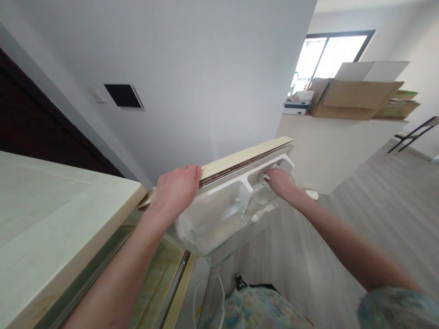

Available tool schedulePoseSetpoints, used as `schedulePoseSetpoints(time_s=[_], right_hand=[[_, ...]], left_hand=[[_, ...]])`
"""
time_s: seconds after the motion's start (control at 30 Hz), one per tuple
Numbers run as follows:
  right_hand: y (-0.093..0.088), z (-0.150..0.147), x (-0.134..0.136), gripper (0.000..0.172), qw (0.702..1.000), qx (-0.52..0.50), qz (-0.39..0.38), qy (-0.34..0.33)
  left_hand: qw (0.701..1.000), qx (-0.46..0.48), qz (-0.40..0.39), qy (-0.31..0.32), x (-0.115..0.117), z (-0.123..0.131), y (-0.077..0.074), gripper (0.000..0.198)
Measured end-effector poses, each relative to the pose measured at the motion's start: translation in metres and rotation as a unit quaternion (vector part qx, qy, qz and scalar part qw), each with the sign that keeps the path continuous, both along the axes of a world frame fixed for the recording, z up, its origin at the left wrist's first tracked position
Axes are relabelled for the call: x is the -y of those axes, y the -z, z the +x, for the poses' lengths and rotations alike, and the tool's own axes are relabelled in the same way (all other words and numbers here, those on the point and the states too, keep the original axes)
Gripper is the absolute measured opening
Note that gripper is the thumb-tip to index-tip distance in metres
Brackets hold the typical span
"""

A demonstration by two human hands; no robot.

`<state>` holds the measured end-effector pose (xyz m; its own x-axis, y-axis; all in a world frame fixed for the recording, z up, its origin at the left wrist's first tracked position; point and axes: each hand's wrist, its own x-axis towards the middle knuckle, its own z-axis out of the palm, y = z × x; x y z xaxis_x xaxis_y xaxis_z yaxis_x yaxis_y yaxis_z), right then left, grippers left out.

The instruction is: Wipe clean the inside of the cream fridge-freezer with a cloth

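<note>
An open refrigerator door [247, 155] with cream outer skin and white inner lining stands across the middle of the view. My left hand [176, 189] is closed over its top edge, near the hinge side. In the upper right compartment of the lining, my right hand [279, 180] has its fingers pinched on a small white cloth or tissue [266, 177], mostly hidden by the fingers. Clear door shelves [222, 233] run below both compartments. To the left, the fridge body shows its pale top [61, 228] and open inside [154, 274].
Behind the door rises a grey-white wall [212, 91] with a black panel [123, 96]. Cardboard boxes [356, 98] stand on a low wall at right. A white cord [219, 285] loops near my clothing, above the grey wood floor [343, 237].
</note>
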<state>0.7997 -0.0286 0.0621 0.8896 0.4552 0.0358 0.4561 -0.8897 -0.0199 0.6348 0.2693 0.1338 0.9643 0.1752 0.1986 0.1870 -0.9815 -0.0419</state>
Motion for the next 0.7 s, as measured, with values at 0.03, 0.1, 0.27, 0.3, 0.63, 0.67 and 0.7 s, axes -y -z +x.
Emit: schedulePoseSetpoints(time_s=[0.03, 0.1, 0.27, 0.3, 0.63, 0.67, 0.7], right_hand=[[0.002, -0.005, -0.008, 0.026, 1.000, 0.001, 0.020, -0.007], [0.002, -0.017, -0.024, 0.023, 0.996, -0.002, 0.074, -0.057], [-0.002, -0.019, -0.034, 0.028, 0.965, -0.029, 0.173, -0.193], [-0.003, -0.014, -0.029, 0.028, 0.969, -0.025, 0.177, -0.173], [0.034, -0.103, -0.042, 0.020, 0.887, 0.207, 0.409, -0.062], [0.040, -0.112, -0.053, 0.023, 0.886, 0.204, 0.405, -0.092], [0.045, -0.118, -0.063, 0.029, 0.885, 0.204, 0.405, -0.109]], left_hand=[[1.000, 0.000, 0.000, -0.001, 0.000, 0.000, 0.000, 0.057], [1.000, -0.001, 0.000, -0.004, 0.000, 0.001, 0.000, 0.058], [1.000, 0.003, 0.009, -0.015, 0.000, 0.003, 0.000, 0.059], [1.000, 0.004, 0.010, -0.018, 0.000, 0.003, 0.000, 0.059], [1.000, 0.004, 0.008, -0.027, 0.003, 0.003, 0.002, 0.060], [1.000, 0.005, 0.008, -0.029, 0.004, 0.003, 0.002, 0.060], [1.000, 0.006, 0.006, -0.030, 0.004, 0.003, 0.002, 0.061]])
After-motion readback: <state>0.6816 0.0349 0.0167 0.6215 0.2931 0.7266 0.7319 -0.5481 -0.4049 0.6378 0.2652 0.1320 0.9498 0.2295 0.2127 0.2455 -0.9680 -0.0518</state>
